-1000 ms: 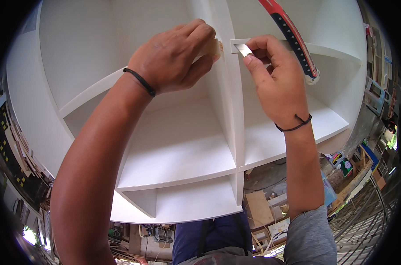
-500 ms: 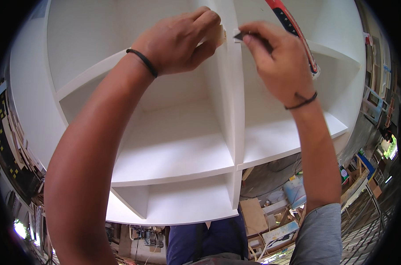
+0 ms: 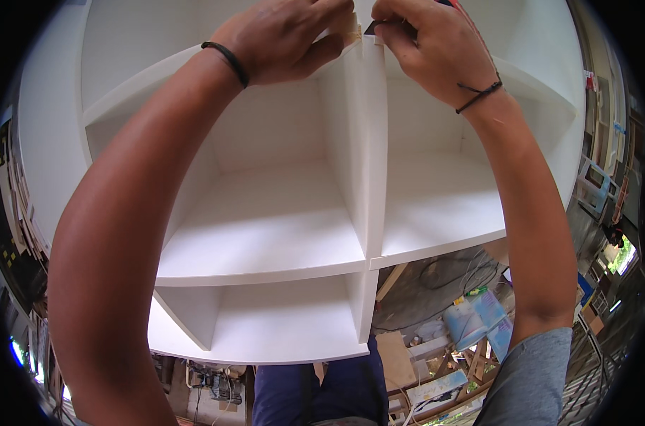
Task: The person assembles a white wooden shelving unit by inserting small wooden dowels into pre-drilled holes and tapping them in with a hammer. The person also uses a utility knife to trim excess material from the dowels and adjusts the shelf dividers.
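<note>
While both arms reached up to the top of the picture, the hands met at the front edge of the upright divider [image 3: 368,156] of a white shelf unit [image 3: 265,227]. The left hand [image 3: 283,35] lay on the divider's left side with its fingers curled together, the tips pressed on a small tan piece [image 3: 351,32] that sat against the divider's edge. The right hand [image 3: 436,46] came in from the other side, thumb and forefinger pinched shut on a small dark piece [image 3: 373,27], which touched the same edge just beside the tan piece. What the dark piece was could not be told; most of it was hidden under the fingertips.

A black band [image 3: 226,62] circled the left wrist, and a thin dark cord [image 3: 478,96] circled the right. Behind the right hand a red and black strip [image 3: 471,25] ran along the shelf's back, mostly covered by the hand.

The two forearms crossed in front of the open compartments, the left one blocking much of the shelf's left side. Below the unit the person's dark blue trousers [image 3: 336,394] showed, and a grey sleeve [image 3: 532,383] at the lower right. On the ground to the right lay a pale blue bag [image 3: 478,319], flat cardboard pieces [image 3: 397,358] and loose cables [image 3: 450,270], well apart from the hands.
</note>
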A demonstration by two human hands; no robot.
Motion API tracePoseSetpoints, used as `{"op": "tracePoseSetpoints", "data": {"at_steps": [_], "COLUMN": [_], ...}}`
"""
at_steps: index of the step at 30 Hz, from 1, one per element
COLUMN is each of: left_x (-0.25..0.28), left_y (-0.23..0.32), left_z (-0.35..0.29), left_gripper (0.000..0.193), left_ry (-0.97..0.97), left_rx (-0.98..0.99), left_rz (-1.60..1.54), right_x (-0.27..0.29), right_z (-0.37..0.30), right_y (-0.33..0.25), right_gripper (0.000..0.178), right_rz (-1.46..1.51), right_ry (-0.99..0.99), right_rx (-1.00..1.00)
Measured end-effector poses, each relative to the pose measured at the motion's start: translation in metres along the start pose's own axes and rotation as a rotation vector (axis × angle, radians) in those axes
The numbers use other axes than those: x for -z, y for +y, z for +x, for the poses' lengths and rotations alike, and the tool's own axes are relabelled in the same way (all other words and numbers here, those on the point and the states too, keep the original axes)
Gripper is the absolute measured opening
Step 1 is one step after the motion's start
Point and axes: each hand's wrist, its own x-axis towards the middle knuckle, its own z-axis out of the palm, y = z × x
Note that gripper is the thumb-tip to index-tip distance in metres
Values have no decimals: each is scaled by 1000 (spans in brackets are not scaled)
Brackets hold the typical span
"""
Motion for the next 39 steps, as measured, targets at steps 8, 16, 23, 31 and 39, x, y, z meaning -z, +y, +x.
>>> {"op": "tracePoseSetpoints", "data": {"at_steps": [8, 16, 23, 31, 39], "left_x": [-2, -1, 0, 0, 0], "left_y": [-1, -3, -4, -2, -4], "left_z": [-1, -1, 1, 0, 1], "left_gripper": [15, 16, 17, 16, 18], "left_ry": [-24, -27, -44, -73, -106], "left_rx": [11, -1, 13, 46, 52], "left_rz": [-4, -13, -2, 4, 22], "right_x": [-2, 4, 1, -2, -4], "right_z": [6, 10, 8, 9, 14], "right_y": [-1, -8, -4, -6, -2], "right_gripper": [6, 5, 8, 11, 14], "right_rz": [16, -28, -37, 47, -15], "right_ry": [-38, -64, -110, -146, -122], "right_rx": [-20, -1, -98, -100, -57]}}
